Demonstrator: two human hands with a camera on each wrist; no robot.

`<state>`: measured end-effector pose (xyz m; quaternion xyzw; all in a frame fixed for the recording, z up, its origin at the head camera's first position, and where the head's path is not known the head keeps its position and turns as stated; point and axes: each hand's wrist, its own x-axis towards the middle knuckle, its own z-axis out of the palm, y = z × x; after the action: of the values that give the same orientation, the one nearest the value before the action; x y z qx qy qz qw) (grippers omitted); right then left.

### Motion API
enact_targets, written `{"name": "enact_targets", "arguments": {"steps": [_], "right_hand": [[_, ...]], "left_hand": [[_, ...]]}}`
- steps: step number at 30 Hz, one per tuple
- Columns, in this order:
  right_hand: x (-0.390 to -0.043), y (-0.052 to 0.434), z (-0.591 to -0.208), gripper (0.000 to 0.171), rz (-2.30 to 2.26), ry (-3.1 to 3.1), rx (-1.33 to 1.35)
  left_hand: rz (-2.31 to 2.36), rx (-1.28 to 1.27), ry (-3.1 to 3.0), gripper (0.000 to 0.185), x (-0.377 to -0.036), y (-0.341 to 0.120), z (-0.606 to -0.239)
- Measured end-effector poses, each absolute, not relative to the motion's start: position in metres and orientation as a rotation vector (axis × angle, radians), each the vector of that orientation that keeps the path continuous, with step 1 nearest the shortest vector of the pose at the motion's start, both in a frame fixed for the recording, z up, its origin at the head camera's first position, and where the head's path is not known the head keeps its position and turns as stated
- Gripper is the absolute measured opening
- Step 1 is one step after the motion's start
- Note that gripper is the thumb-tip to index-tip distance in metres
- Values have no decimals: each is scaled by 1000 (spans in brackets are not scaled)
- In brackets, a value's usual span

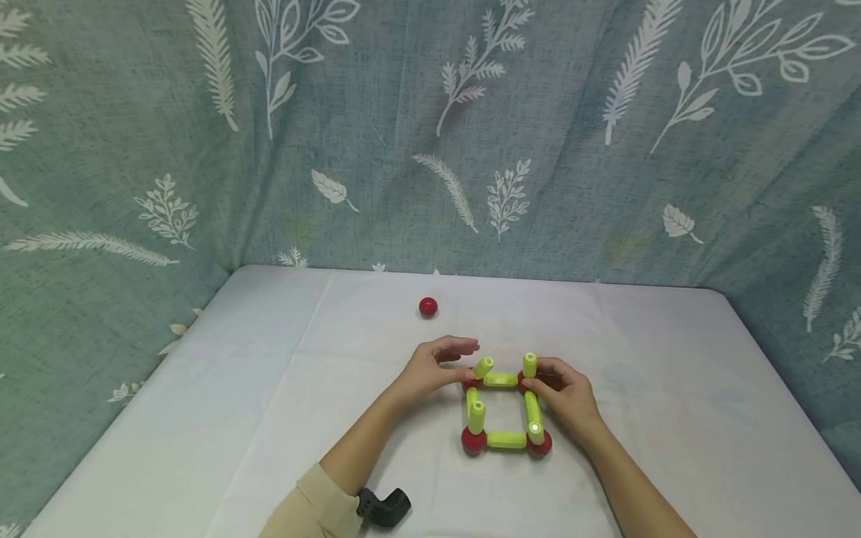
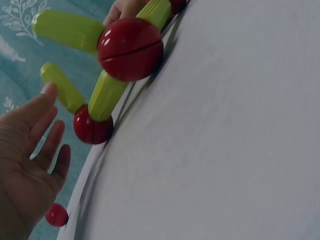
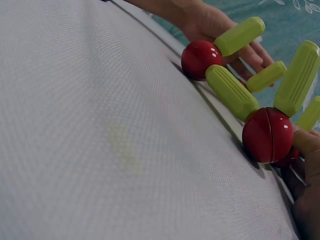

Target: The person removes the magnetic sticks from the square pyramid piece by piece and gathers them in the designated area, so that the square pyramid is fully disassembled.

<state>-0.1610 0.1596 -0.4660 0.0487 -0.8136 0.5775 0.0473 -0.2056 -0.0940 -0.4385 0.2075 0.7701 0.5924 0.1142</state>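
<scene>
A square frame of yellow-green rods and red balls stands on the white table. At each corner ball an upright rod rises, such as the near left rod (image 1: 477, 417) on its red ball (image 1: 474, 441). My left hand (image 1: 430, 370) is at the far left corner, its thumb at the upright rod (image 2: 62, 87) and the other fingers spread apart, gripping nothing. With thumb and fingers, my right hand (image 1: 568, 396) pinches the far right red ball (image 3: 287, 159), below its upright rod (image 1: 530, 365). Much of that ball is hidden by the hand.
A loose red ball (image 1: 427, 307) lies farther back on the white table (image 1: 336, 314), left of the frame. A black curved object (image 1: 385, 508) is by the left sleeve. Behind the table hangs a green-blue curtain (image 1: 377, 149) with white leaves.
</scene>
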Motion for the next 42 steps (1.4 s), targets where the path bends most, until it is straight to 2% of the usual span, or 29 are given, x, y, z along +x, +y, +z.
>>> {"name": "enact_targets", "arguments": {"steps": [6,14,19,29,32,36,39,42], "right_hand": [[-161,158,-466,30,1755,-2482,139],[-159,159,-463,29,1771,-2465,152],[-159,161,-463,29,1767,-2469,163],[-161,163,-467,29,1768,-2471,199],[-161,163,-468,28,1789,-2460,225],[-161,162,-468,27,1809,-2442,238],[-161,161,-467,27,1826,-2433,249],[-161,161,-467,27,1832,-2441,241]], "left_hand": [[1588,721,2320,42,-203,-86,-445],[1512,1046,2475,37,-202,-85,-451],[1523,1156,2482,33,-204,-82,-453],[1609,1034,2626,31,-205,-74,-455],[1670,837,2594,40,-204,-75,-453],[1820,584,2388,63,-205,-80,-448],[1919,513,2209,74,-204,-86,-439],[1952,507,2104,76,-205,-96,-438]]}}
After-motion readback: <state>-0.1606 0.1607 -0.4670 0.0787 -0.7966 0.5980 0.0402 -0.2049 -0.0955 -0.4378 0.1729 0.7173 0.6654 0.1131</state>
